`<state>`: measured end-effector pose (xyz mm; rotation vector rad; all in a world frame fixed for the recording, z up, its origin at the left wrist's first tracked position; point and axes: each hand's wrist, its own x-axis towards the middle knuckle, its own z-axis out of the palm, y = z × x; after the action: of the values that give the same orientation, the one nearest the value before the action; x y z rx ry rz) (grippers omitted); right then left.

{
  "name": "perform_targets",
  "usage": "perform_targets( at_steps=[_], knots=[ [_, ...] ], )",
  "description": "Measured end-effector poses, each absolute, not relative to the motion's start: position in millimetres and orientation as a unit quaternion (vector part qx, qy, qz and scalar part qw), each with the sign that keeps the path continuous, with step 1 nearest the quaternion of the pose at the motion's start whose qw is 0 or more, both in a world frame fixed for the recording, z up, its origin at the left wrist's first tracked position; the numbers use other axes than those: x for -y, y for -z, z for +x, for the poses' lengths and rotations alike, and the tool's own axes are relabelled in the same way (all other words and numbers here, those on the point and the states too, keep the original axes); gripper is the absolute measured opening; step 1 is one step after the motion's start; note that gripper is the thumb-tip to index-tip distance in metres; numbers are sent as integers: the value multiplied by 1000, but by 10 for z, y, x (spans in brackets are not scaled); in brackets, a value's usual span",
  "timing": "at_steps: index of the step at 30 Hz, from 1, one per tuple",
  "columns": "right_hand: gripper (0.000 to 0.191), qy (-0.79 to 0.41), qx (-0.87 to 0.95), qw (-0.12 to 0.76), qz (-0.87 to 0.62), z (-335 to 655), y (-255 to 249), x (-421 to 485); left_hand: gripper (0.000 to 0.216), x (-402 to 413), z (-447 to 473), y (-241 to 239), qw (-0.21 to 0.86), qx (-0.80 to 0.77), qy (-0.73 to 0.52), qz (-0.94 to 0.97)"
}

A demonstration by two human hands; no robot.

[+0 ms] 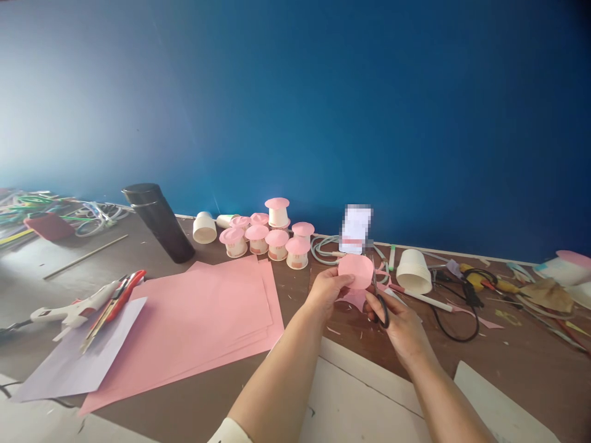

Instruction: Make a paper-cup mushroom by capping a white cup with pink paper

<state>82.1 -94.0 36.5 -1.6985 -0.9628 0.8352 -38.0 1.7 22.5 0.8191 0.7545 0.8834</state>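
My left hand (327, 293) pinches a roughly round piece of pink paper (355, 269) by its lower left edge, thumb on top. My right hand (399, 326) is closed around the dark handles of a pair of scissors (382, 307). The blades point up along the right edge of the pink piece; whether they touch it I cannot tell. Below the round piece shows a pink offcut (354, 299). Beyond my hands, to the left, stand several small paper cups with pink round tops (298, 251), one of them raised above the others.
On the left lie pink sheets (203, 307), a pale sheet (87, 363), a red utility knife (120, 298) and a glue gun (76, 309). A black flask (159, 221) stands behind them. To the right are stacked white cups (414, 271) and cables (462, 335).
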Motion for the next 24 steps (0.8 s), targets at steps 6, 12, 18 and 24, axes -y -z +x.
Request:
perform_targets(
  at_steps=[6,12,18,24],
  knots=[
    [40,-351,396,493,-691,806,-394,956,28,-9,-386,-232,754,-348,-407,381],
    [40,-339,399,497,-692,797,-404,960,28,-10,-391,-257,754,-358,-402,377],
    [41,-335,402,486,-700,815,-375,957,29,-16,-394,-265,751,-369,-395,379],
    [51,-328,397,490,-703,823,-346,947,27,-19,-389,-244,751,-360,-404,378]
  ],
)
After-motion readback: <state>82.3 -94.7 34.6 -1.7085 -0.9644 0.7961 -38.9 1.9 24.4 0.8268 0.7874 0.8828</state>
